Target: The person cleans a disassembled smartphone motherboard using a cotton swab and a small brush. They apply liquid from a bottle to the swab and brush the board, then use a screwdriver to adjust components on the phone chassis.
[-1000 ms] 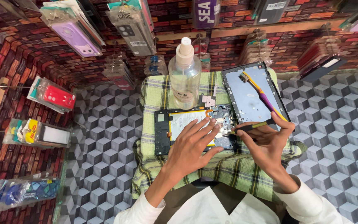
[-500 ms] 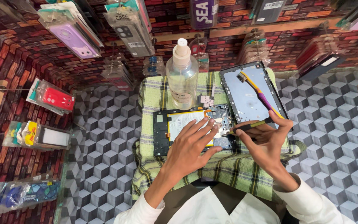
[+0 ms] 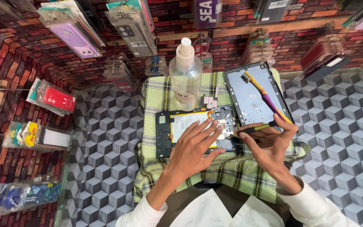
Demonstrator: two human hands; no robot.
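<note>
The person is sitting over a green plaid cloth (image 3: 160,96) spread on a cube-patterned surface (image 3: 106,138). An opened tablet (image 3: 177,130), its back off and its battery and circuit board showing, is lying flat across the middle of the cloth. The left hand (image 3: 194,147) is resting on it with fingers spread, palm down, pressing on the battery area rather than gripping anything. The right hand (image 3: 269,141) is pinching a thin black and yellow-green screwdriver (image 3: 253,129) between thumb and fingers, closed firmly around the handle, with the tip pointing left at the board near the tablet's right end. Just behind the right hand, the removed back cover (image 3: 253,94) is lying tilted on the cloth, and a yellow and purple toothbrush (image 3: 265,97) is lying on it. A clear spray bottle (image 3: 185,75) is standing upright behind the tablet. Packaged phone cases (image 3: 76,38) are hanging on the brick-patterned wall.
</note>
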